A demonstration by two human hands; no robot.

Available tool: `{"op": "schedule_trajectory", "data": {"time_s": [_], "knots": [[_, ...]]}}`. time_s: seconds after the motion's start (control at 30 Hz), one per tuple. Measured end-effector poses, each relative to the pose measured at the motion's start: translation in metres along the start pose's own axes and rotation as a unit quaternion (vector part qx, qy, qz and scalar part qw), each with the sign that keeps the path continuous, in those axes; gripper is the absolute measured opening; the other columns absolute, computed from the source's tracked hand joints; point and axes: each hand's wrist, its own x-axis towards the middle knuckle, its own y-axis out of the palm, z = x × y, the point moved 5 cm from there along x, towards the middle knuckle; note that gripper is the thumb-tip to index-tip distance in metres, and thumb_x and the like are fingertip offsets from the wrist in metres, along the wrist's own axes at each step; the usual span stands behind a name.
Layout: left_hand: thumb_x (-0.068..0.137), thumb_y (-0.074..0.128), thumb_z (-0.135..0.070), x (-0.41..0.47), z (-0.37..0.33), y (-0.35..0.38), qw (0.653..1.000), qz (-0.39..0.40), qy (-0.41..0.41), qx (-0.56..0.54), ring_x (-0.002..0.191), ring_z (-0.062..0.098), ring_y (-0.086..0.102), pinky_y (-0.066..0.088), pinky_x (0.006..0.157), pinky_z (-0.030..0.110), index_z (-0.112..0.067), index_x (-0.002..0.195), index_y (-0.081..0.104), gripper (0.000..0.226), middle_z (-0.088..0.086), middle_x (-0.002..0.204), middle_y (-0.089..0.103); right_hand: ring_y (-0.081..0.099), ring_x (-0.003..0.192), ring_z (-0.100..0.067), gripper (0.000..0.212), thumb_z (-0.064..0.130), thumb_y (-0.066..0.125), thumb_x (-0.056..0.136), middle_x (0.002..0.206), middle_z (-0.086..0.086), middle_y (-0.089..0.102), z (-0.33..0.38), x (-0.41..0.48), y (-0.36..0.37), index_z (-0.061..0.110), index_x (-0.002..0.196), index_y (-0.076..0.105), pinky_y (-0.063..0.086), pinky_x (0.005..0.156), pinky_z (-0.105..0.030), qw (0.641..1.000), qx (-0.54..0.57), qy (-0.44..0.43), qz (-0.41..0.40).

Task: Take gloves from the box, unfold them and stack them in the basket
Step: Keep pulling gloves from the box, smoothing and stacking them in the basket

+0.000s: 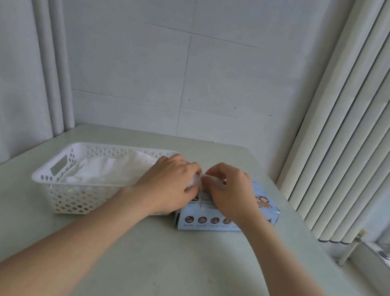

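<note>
A light blue glove box with cartoon print lies on the table right of a white perforated basket. Thin translucent white gloves lie stacked inside the basket. Both hands meet over the top of the box. My left hand and my right hand each pinch a folded white glove between them, just above the box opening. The opening itself is hidden by my fingers.
The pale green table stands in a corner against a white tiled wall. Vertical blinds and a window sill run along the right side. White pipes rise at the left behind the basket.
</note>
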Motion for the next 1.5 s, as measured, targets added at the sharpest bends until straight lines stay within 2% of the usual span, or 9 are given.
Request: {"op": "schedule_trajectory", "data": {"time_s": [0.3,0.53,0.67,0.77,0.97,1.2,1.3,1.4,1.5], "knots": [[0.101,0.055,-0.027,0.001,0.002,0.003,1.000,-0.010,0.003,0.011,0.105,0.018,0.053,0.035,0.082,0.035,-0.032,0.104,0.075,0.021,-0.013,0.090,0.068,0.065,0.091,-0.011,0.022,0.023,0.061,0.106,0.097,0.005,0.077,-0.002,-0.002,-0.009,0.016,0.103,0.082,0.054,0.081,-0.039,0.994,0.051,-0.040,-0.093],[0.107,0.051,-0.027,0.000,-0.006,0.006,0.998,0.002,0.018,0.056,0.117,0.019,0.050,0.037,0.098,0.036,-0.032,0.119,0.070,0.023,-0.013,0.107,0.070,0.063,0.094,-0.010,0.026,0.030,0.050,0.111,0.102,0.003,0.071,-0.016,0.000,-0.025,0.023,0.106,0.075,0.047,0.080,-0.029,0.964,0.171,0.060,-0.196],[0.107,0.050,-0.025,0.001,-0.007,0.005,0.997,0.001,0.017,0.072,0.117,0.021,0.049,0.038,0.100,0.038,-0.032,0.119,0.069,0.024,-0.011,0.108,0.070,0.058,0.092,-0.012,0.025,0.030,0.047,0.113,0.099,0.004,0.067,-0.007,-0.003,-0.033,0.032,0.097,0.068,0.045,0.077,-0.025,0.950,0.206,0.034,-0.233],[0.107,0.049,-0.024,0.000,-0.008,0.006,0.997,-0.004,0.021,0.071,0.116,0.022,0.049,0.038,0.097,0.037,-0.031,0.119,0.071,0.026,-0.009,0.110,0.068,0.056,0.085,-0.013,0.027,0.031,0.045,0.113,0.099,-0.002,0.067,-0.002,-0.003,-0.039,0.025,0.102,0.069,0.046,0.076,-0.030,0.932,0.244,0.024,-0.266],[0.108,0.048,-0.026,-0.002,-0.009,0.006,0.996,0.000,0.031,0.081,0.118,0.022,0.047,0.036,0.097,0.035,-0.033,0.123,0.069,0.027,-0.009,0.112,0.063,0.052,0.077,-0.006,0.030,0.027,0.041,0.115,0.083,0.012,0.059,0.014,-0.010,-0.061,0.017,0.098,0.063,0.046,0.070,-0.027,0.892,0.296,0.010,-0.340],[0.105,0.046,-0.036,-0.001,-0.009,-0.004,0.999,0.005,0.021,0.041,0.113,0.024,0.053,0.035,0.104,0.038,-0.027,0.113,0.071,0.027,-0.005,0.109,0.063,0.048,0.071,-0.010,0.035,0.024,0.043,0.114,0.075,0.000,0.053,0.030,-0.010,-0.057,0.004,0.091,0.061,0.041,0.065,-0.027,0.902,0.305,-0.003,-0.306],[0.097,0.041,-0.033,-0.001,-0.016,-0.022,0.997,-0.031,0.010,-0.065,0.088,0.018,0.051,0.039,0.090,0.036,-0.033,0.070,0.045,0.027,-0.011,0.075,0.053,0.040,0.065,-0.017,0.042,0.025,0.045,0.113,0.069,-0.008,0.043,0.033,-0.010,-0.047,-0.005,0.085,0.054,0.034,0.058,-0.033,0.915,0.304,0.001,-0.264],[0.102,0.029,-0.037,-0.001,-0.021,-0.038,0.970,-0.094,0.008,-0.224,0.060,0.012,0.035,0.027,0.063,0.025,-0.031,0.064,0.031,0.039,-0.008,0.055,0.033,0.033,0.063,-0.019,0.047,0.027,0.046,0.112,0.067,-0.007,0.036,0.031,-0.011,-0.043,-0.006,0.079,0.046,0.028,0.058,-0.035,0.920,0.302,0.024,-0.248],[0.109,0.033,-0.055,-0.002,-0.026,-0.045,0.951,-0.127,0.003,-0.283,0.053,0.012,0.034,0.025,0.055,0.023,-0.020,0.063,0.032,0.057,-0.009,0.053,0.032,0.030,0.063,-0.021,0.048,0.027,0.047,0.111,0.067,-0.008,0.033,0.031,-0.012,-0.040,-0.004,0.076,0.039,0.027,0.058,-0.038,0.915,0.320,0.044,-0.240]]}}
